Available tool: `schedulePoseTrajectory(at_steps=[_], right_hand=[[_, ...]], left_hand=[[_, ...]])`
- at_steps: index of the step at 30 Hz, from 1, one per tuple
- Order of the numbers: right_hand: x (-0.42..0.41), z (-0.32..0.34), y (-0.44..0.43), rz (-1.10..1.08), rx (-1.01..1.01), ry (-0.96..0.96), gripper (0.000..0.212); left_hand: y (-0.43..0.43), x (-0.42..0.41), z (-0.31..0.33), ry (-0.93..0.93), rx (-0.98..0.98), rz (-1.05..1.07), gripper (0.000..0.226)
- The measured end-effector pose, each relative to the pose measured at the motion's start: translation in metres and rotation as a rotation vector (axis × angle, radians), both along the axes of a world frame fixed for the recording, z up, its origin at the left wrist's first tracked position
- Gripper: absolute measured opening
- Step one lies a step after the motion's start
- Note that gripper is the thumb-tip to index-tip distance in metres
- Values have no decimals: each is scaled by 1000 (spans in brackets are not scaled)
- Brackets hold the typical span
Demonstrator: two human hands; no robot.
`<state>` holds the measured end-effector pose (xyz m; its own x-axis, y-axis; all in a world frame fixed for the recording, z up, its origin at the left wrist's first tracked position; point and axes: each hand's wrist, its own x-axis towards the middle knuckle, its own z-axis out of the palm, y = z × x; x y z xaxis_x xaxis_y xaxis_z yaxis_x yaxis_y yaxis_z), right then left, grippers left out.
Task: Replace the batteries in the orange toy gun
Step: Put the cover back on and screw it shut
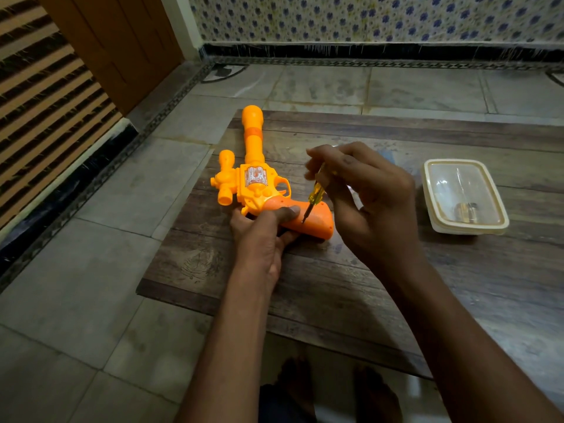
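The orange toy gun (253, 175) lies flat on a low wooden table (335, 285), barrel pointing away from me and the darker orange grip toward the right. My left hand (262, 236) holds the gun at the grip, thumb pressed on top. My right hand (366, 196) pinches a small screwdriver (314, 198) with a clear yellow handle. Its metal tip touches the side of the grip, just right of my left thumb.
A lidded translucent plastic box (464, 196) sits on the table at the right, with small metallic items inside. The table stands on a tiled floor (91, 239); a wooden door is at the far left and a patterned wall behind. My feet show below the table's near edge.
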<state>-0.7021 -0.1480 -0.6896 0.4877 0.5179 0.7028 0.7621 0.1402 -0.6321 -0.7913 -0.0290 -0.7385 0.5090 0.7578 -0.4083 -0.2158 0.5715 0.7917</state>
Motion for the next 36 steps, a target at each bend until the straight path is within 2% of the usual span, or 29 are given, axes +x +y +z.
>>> schedulePoseTrajectory(at_steps=[6,9,13,18,21,24,30,36], right_hand=[[0,1,1,-132,-15,-39,30],[-1,-1,-1,-78,-2,-27,23],[1,-1,1,-21,-6,17,24],[-2,1,3,-112,-4,-37,31],[-4,1,1,-26,-3,-22,23],[-2,0,2,10,-9,-6,26],[-2,1,5,-110,-4,-63,33],[-1,1,1,38,-20,2,30]], left_hand=[[0,1,-1,-4,1,6,81],[-2,1,1,-25,1,26,84],[-5,1,4,7,-14,27,54],[-5,0,4,-14,-12,19,58],[-5,0,4,-14,-1,17,57],[-4,1,2,5,-1,28,58],[-2,0,0,-6,-2,19,65],[-1,1,-1,3,-9,18,64]])
